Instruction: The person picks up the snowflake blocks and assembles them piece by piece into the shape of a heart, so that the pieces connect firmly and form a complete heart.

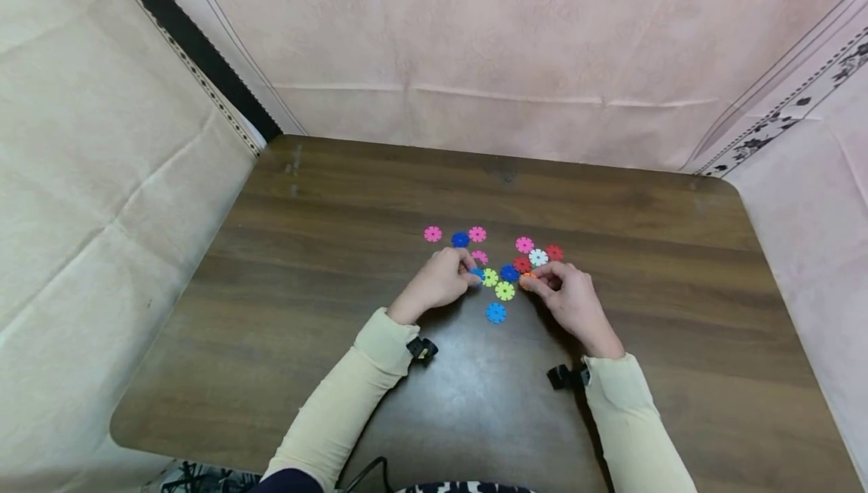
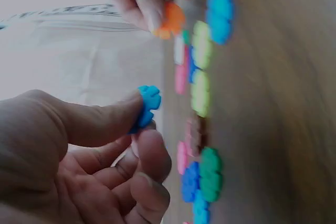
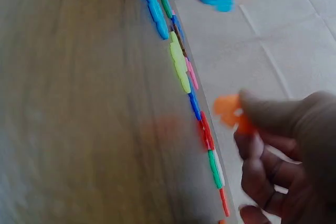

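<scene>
My left hand pinches a light blue notched plastic disc between thumb and fingers. On the other side, an orange notched disc is pinched in my right hand. Both discs are held above the table, apart from each other. Between and beyond the hands lie loose discs of the same flower-like shape. Two yellow-green discs, one of them this yellow disc, lie between the hands, with a dark blue disc beside them. Nearest the body lies another light blue disc.
Behind the hands, pink discs such as this one, a white disc and red discs, one here, lie scattered on the brown wooden table. Pale cloth hangs around its back and sides.
</scene>
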A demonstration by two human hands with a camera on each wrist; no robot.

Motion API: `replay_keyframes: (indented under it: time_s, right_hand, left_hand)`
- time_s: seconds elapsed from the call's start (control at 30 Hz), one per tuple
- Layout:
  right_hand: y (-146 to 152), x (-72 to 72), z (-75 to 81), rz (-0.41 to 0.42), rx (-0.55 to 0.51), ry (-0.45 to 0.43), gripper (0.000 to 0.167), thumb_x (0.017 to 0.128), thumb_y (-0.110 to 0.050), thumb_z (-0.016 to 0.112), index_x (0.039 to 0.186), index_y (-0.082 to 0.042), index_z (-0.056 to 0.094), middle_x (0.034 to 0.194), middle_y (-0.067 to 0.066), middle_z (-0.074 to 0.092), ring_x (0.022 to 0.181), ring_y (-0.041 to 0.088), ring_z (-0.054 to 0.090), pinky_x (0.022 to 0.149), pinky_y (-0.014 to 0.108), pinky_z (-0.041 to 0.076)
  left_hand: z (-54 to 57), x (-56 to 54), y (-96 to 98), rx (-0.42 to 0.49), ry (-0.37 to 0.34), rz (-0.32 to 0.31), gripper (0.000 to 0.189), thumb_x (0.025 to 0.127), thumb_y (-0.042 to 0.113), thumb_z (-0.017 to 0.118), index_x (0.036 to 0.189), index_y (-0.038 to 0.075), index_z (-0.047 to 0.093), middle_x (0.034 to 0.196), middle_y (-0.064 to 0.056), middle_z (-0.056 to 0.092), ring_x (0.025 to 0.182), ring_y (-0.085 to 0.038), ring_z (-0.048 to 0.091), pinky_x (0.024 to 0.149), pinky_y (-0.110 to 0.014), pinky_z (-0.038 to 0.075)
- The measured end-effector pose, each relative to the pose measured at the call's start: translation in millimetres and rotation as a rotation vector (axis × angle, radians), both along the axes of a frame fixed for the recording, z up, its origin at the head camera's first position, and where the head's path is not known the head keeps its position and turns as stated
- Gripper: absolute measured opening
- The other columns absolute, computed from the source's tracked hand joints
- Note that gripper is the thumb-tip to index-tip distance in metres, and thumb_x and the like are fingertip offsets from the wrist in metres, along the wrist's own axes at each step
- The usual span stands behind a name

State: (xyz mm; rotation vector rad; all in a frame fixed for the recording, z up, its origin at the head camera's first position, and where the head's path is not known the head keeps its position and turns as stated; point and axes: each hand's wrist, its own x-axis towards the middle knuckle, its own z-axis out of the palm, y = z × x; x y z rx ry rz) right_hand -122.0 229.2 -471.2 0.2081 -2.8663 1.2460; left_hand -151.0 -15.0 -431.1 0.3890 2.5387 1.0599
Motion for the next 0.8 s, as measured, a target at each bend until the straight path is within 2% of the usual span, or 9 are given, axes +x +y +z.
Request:
replay_keyframes:
  time_s: [0.17, 0.27, 0.37, 0.43, 0.57, 0.73, 0.8]
  right_hand:
    - [-5.6, 3.7, 10.2, 0.025, -0.179, -0.036, 0.025, 0.088, -0.042, 0.069, 0.096, -0.018, 0.066, 0.083, 0.002, 0.066, 0.071, 0.022, 0.056, 0.06, 0.028, 0.049]
    - [-9.4, 6.8, 19.6, 0.058, -0.294, -0.036, 0.025, 0.09, -0.037, 0.068, 0.103, -0.015, 0.066, 0.09, 0.003, 0.066, 0.08, 0.024, 0.059, 0.07, 0.026, 0.051]
    - [-12.8, 9.1, 27.4, 0.096, -0.36, -0.011, 0.025, 0.092, -0.029, 0.068, 0.111, -0.013, 0.064, 0.098, 0.005, 0.064, 0.088, 0.024, 0.059, 0.079, 0.025, 0.051]
    - [-15.0, 10.6, 30.5, 0.118, -0.379, -0.001, 0.025, 0.093, -0.026, 0.067, 0.114, -0.014, 0.064, 0.101, 0.005, 0.063, 0.091, 0.023, 0.059, 0.08, 0.025, 0.051]
    - [-18.2, 12.8, 30.6, 0.154, -0.417, -0.005, 0.022, 0.093, -0.02, 0.067, 0.114, -0.015, 0.065, 0.103, 0.004, 0.064, 0.093, 0.024, 0.06, 0.082, 0.026, 0.053]
    - [-19.7, 14.4, 31.6, 0.145, -0.424, 0.034, 0.02, 0.092, -0.016, 0.069, 0.112, -0.018, 0.067, 0.105, 0.0, 0.064, 0.095, 0.019, 0.06, 0.083, 0.029, 0.053]
    - [-23.2, 18.3, 42.9, 0.131, -0.403, 0.045, 0.021, 0.091, -0.013, 0.069, 0.112, -0.015, 0.067, 0.105, 0.001, 0.064, 0.095, 0.017, 0.059, 0.082, 0.027, 0.052]
  left_hand:
    - [15.1, 4.5, -3.6, 0.269, -0.065, 0.014, 0.017, 0.095, 0.02, 0.065, 0.102, 0.005, 0.068, 0.085, -0.016, 0.066, 0.069, -0.031, 0.06, 0.057, -0.03, 0.048]
    - [20.7, 8.0, -2.5, 0.373, -0.112, 0.036, 0.02, 0.095, 0.021, 0.064, 0.105, 0.004, 0.067, 0.084, -0.02, 0.066, 0.074, -0.041, 0.063, 0.06, -0.04, 0.053]
    - [18.9, 9.6, 0.4, 0.445, -0.154, 0.062, 0.023, 0.096, 0.02, 0.063, 0.109, 0.001, 0.065, 0.083, -0.021, 0.067, 0.074, -0.04, 0.065, 0.069, -0.052, 0.054]
    - [15.0, 10.0, 2.4, 0.483, -0.18, 0.08, 0.023, 0.097, 0.019, 0.061, 0.11, 0.0, 0.064, 0.084, -0.021, 0.068, 0.072, -0.036, 0.066, 0.071, -0.053, 0.054]
    - [8.3, 10.0, 5.3, 0.539, -0.202, 0.105, 0.023, 0.098, 0.018, 0.06, 0.111, 0.0, 0.064, 0.088, -0.024, 0.068, 0.069, -0.031, 0.065, 0.063, -0.039, 0.056]
    - [10.8, 9.9, 9.0, 0.58, -0.196, 0.096, 0.024, 0.098, 0.018, 0.06, 0.111, -0.001, 0.064, 0.092, -0.031, 0.065, 0.069, -0.032, 0.064, 0.057, -0.027, 0.052]
    - [12.3, 10.3, 10.2, 0.58, -0.201, 0.095, 0.024, 0.098, 0.019, 0.06, 0.111, -0.001, 0.064, 0.093, -0.032, 0.065, 0.07, -0.034, 0.065, 0.056, -0.025, 0.051]
